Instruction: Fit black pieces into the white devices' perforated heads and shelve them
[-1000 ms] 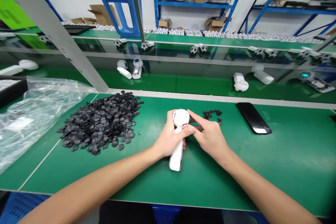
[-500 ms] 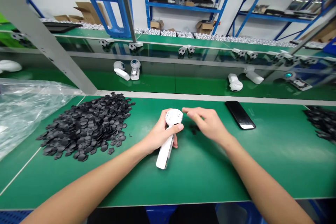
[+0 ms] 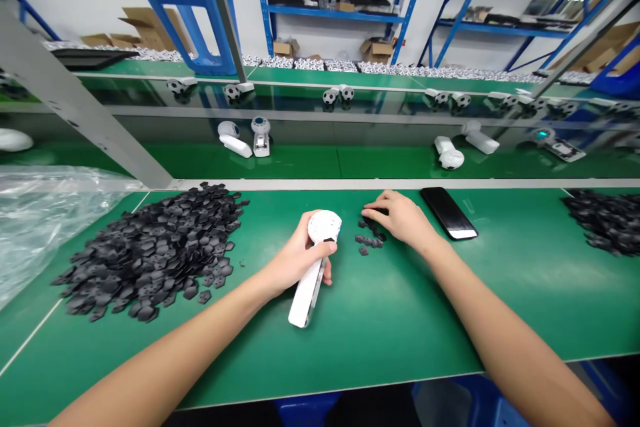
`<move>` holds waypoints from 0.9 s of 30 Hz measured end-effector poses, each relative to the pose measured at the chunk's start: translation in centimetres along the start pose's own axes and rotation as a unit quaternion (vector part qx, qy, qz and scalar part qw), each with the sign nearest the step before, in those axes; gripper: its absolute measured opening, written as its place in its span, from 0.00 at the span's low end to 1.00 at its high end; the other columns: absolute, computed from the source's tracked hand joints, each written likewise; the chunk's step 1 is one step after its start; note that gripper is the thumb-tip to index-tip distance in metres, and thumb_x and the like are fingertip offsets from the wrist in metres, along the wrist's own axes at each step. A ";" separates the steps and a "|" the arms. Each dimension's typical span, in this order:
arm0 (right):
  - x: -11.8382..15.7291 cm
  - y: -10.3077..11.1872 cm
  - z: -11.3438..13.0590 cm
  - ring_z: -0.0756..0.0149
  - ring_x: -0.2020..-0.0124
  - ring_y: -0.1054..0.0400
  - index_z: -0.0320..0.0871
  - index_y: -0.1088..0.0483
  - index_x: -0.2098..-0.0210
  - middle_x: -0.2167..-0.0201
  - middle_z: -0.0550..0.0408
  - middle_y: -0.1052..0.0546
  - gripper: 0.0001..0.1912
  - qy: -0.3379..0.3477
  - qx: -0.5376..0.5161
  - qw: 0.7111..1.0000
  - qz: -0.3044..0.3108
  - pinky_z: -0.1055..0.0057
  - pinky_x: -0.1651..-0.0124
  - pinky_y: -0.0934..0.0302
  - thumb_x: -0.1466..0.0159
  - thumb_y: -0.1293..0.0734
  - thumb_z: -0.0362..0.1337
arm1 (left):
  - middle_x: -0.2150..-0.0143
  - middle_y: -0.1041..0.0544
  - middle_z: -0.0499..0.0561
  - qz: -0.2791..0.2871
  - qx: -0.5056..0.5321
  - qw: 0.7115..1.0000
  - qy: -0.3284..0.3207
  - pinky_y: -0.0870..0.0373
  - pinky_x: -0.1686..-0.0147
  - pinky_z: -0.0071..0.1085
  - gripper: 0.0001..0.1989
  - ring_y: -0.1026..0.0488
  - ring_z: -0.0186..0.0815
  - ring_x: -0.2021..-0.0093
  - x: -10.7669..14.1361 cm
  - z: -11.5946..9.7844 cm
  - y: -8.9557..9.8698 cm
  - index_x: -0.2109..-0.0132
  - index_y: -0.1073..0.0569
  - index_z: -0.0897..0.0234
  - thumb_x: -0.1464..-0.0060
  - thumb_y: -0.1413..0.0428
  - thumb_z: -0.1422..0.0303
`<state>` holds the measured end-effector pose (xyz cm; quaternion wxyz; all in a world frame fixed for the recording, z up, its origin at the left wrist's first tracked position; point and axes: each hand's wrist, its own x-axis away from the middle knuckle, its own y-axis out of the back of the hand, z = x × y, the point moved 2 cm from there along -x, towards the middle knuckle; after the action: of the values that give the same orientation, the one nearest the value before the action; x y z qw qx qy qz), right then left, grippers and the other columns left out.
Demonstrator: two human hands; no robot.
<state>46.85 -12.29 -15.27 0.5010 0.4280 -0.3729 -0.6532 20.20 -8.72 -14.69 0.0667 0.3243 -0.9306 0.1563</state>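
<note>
White plastic handheld device, round vented head left exposed by a steady wraparound grip: left hand closed around its neck. Right hand, fingers curled, touches small black hexagonal pads on green worktop; any pinch is hidden. Black smartphone just beside.

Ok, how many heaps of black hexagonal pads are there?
3: a large black heap at left, a small cluster by the right hand, and a heap cut off at the right edge.
</note>
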 end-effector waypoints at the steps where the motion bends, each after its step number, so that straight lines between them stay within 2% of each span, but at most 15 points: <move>1: -0.1 -0.1 0.3 0.55 0.53 0.24 0.51 0.15 0.56 0.55 0.50 0.19 0.13 -0.011 0.001 1.000 -0.007 0.64 0.58 0.34 0.28 0.31 0.48 | 0.56 0.25 0.49 0.000 -0.003 1.000 0.000 0.20 0.71 0.40 0.29 0.23 0.34 0.75 0.0 -0.1 0.0 0.36 0.46 0.53 0.36 0.39 0.65; 6: -1.0 -0.6 0.2 0.55 0.55 0.25 0.47 0.16 0.61 0.57 0.49 0.18 0.09 -0.067 -0.063 0.996 0.002 0.63 0.56 0.35 0.33 0.28 0.43 | 0.60 0.27 0.46 -0.001 -0.010 1.000 -0.001 0.19 0.71 0.40 0.29 0.23 0.35 0.75 0.1 -0.2 -0.2 0.36 0.46 0.53 0.37 0.39 0.65; 11: -1.8 -0.7 -1.1 0.60 0.67 0.25 0.46 0.18 0.64 0.67 0.54 0.18 0.10 -0.093 -0.105 0.989 0.043 0.67 0.66 0.38 0.36 0.26 0.46 | 0.60 0.26 0.47 -0.007 -0.012 1.000 0.007 0.19 0.70 0.41 0.31 0.23 0.35 0.75 0.0 -0.1 -0.1 0.35 0.46 0.52 0.37 0.38 0.65; 15: -1.6 -0.6 -0.4 0.63 0.68 0.27 0.44 0.23 0.65 0.67 0.53 0.18 0.09 -0.074 -0.118 0.990 0.032 0.68 0.66 0.39 0.35 0.28 0.43 | 0.61 0.25 0.47 -0.011 -0.017 1.000 0.014 0.20 0.72 0.37 0.31 0.22 0.35 0.75 0.0 -0.4 -0.2 0.35 0.46 0.53 0.38 0.38 0.65; 18: -1.3 -0.4 0.7 0.66 0.72 0.30 0.44 0.26 0.62 0.74 0.58 0.22 0.04 -0.041 -0.131 0.990 0.032 0.68 0.67 0.40 0.34 0.32 0.37 | 0.58 0.24 0.49 -0.014 -0.009 1.000 0.021 0.20 0.72 0.37 0.33 0.22 0.34 0.75 0.0 -0.7 -0.4 0.35 0.46 0.53 0.38 0.37 0.65; 21: -1.0 0.5 1.5 0.65 0.73 0.30 0.44 0.24 0.60 0.76 0.59 0.23 0.06 -0.023 -0.134 0.991 -0.010 0.67 0.64 0.38 0.34 0.34 0.33 | 0.57 0.24 0.50 -0.014 -0.010 1.000 0.019 0.20 0.72 0.37 0.33 0.22 0.34 0.75 0.1 -0.8 -0.5 0.34 0.46 0.53 0.39 0.37 0.63; 24: -0.3 1.7 2.2 0.62 0.69 0.25 0.45 0.20 0.62 0.71 0.55 0.19 0.07 -0.018 -0.165 0.984 -0.063 0.65 0.59 0.33 0.33 0.31 0.39 | 0.56 0.25 0.50 -0.014 -0.007 1.000 0.006 0.19 0.72 0.38 0.32 0.23 0.33 0.75 0.2 -0.5 -0.5 0.35 0.45 0.53 0.38 0.37 0.63; 27: 0.8 2.5 3.0 0.58 0.63 0.20 0.47 0.17 0.64 0.66 0.54 0.15 0.11 -0.041 -0.229 0.971 -0.048 0.64 0.56 0.28 0.35 0.26 0.48 | 0.56 0.25 0.50 -0.012 -0.007 1.000 -0.006 0.20 0.73 0.37 0.31 0.23 0.33 0.75 0.3 -0.4 -0.6 0.35 0.44 0.53 0.38 0.38 0.63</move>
<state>44.83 -13.42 -12.06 0.5375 0.2922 -0.2127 -0.7619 20.40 -9.24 -14.14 0.0656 0.3363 -0.9279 0.1473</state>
